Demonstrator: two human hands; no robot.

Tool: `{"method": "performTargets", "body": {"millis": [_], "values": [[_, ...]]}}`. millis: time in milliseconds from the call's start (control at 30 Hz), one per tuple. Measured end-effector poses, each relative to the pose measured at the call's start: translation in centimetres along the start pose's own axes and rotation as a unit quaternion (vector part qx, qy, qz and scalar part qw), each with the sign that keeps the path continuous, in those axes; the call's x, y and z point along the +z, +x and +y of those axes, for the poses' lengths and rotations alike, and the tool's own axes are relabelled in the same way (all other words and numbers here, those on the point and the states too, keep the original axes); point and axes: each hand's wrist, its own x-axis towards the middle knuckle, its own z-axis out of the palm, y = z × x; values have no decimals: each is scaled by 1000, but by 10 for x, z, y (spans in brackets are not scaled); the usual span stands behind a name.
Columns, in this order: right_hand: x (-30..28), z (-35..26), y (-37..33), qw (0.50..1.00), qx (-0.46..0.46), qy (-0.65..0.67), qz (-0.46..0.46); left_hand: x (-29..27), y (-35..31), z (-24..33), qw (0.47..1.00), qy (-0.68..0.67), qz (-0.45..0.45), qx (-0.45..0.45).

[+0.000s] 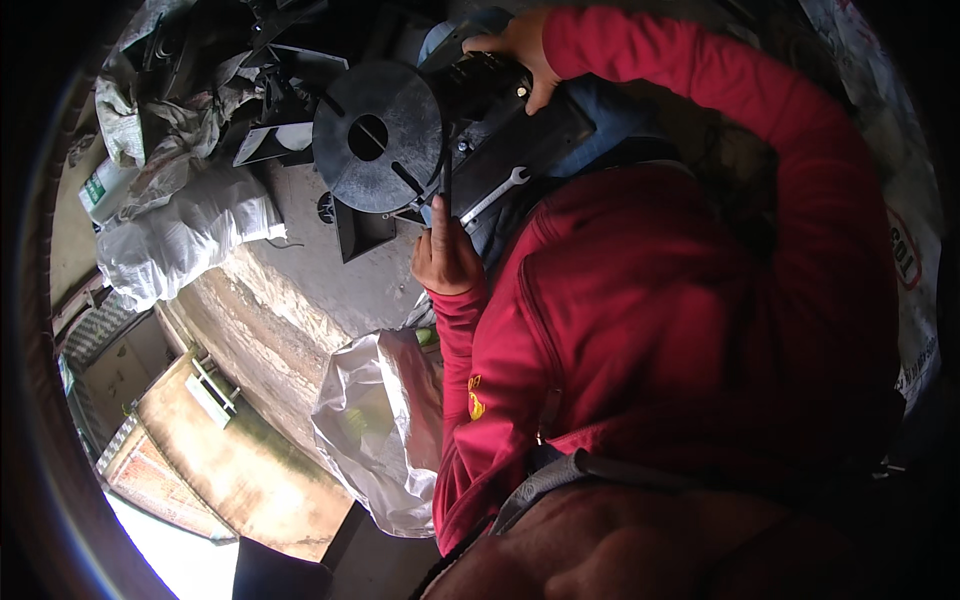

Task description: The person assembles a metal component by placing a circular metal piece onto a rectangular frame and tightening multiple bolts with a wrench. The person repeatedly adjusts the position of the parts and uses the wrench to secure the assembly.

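Note:
A round dark-grey metal disc point(345, 175) with a centre hole and narrow slots faces up near the top of the view. It adjoins a black metal machine body point(550, 130), which lies across my lap. My right hand point(520, 55) grips the upper part of that body, thumb on the near side and fingers over the far side. Just below the disc's right edge is my left hand point(445, 255), fingers curled and index finger raised along a thin dark bar point(447, 175). A silver open-end wrench point(495, 195) lies beside it, its lower end close to my knuckles.
Dark metal parts point(290, 90) are heaped at the far left, next to a white sack point(190, 235) and a white container point(108, 190). An open silvery-white bag point(375, 430) stands left of my left arm. Under the disc, a black angular piece point(362, 232) rests on the concrete floor point(300, 270).

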Motion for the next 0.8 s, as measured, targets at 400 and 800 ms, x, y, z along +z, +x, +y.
{"method": "performTargets", "body": {"millis": [400,800], "values": [[-5,-7,-4,1000,3,26,6,-1,-6,4,993,15,-108,-45],[14,5,-27,988,53,99,102,-2,-4,13,980,-30,-192,34]]}}
